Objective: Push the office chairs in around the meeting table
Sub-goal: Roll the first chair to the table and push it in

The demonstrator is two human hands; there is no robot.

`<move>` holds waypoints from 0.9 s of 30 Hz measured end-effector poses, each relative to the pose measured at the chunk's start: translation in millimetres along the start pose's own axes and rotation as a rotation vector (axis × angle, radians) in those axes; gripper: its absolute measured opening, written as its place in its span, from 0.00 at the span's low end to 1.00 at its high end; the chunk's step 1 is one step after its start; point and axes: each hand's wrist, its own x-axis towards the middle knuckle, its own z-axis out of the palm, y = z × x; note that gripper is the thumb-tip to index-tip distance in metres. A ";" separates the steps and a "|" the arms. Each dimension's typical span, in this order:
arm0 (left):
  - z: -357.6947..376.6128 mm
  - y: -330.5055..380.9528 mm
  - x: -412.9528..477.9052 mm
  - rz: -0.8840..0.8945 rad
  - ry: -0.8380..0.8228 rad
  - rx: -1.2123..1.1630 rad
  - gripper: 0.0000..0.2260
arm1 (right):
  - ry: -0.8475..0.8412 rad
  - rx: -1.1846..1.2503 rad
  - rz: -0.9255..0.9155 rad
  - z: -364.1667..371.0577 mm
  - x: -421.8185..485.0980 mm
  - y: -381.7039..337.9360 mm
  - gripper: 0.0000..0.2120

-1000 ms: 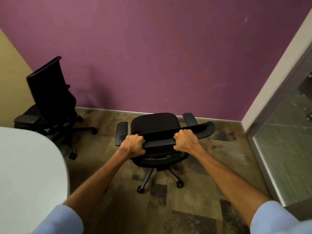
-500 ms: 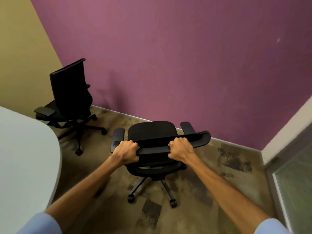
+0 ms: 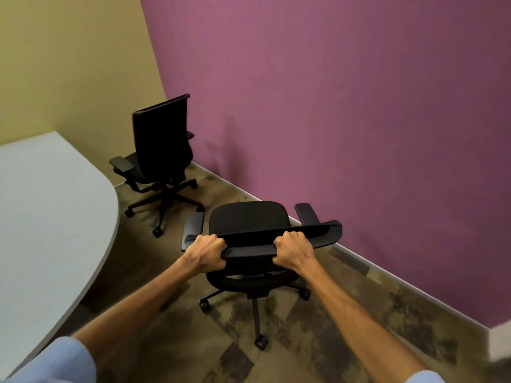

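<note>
A black office chair (image 3: 249, 222) on castors stands in front of me, its seat facing the purple wall. My left hand (image 3: 206, 254) and my right hand (image 3: 294, 251) both grip the top edge of its backrest, about a shoulder's width apart. The white meeting table (image 3: 52, 217) with a rounded end fills the left side, apart from this chair. A second black office chair (image 3: 161, 150) stands in the far corner beyond the table's end, its back turned toward me.
The purple wall (image 3: 345, 106) runs close behind the held chair with a pale skirting board. A yellow wall (image 3: 69, 64) meets it at the corner. Patterned brown carpet (image 3: 318, 341) covers the floor between table and wall.
The view has swung to the left, so the table and the corner chair sit more toward the middle. Both hands keep the same grip on the backrest, and the chair has turned slightly with them.
</note>
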 end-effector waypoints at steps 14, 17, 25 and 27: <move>-6.8 42.3 54.3 -0.423 -0.053 0.017 0.07 | 0.025 0.053 -0.402 2.1 93.1 82.7 0.12; -15.0 40.4 63.6 -0.464 -0.039 0.022 0.06 | 0.039 0.072 -0.443 -1.8 108.3 87.9 0.12; -4.7 32.4 81.8 -0.631 -0.006 0.012 0.06 | 0.012 0.088 -0.628 3.0 170.2 95.2 0.12; -9.2 27.2 85.3 -0.646 -0.003 0.025 0.07 | 0.041 0.089 -0.647 -2.6 180.0 93.5 0.12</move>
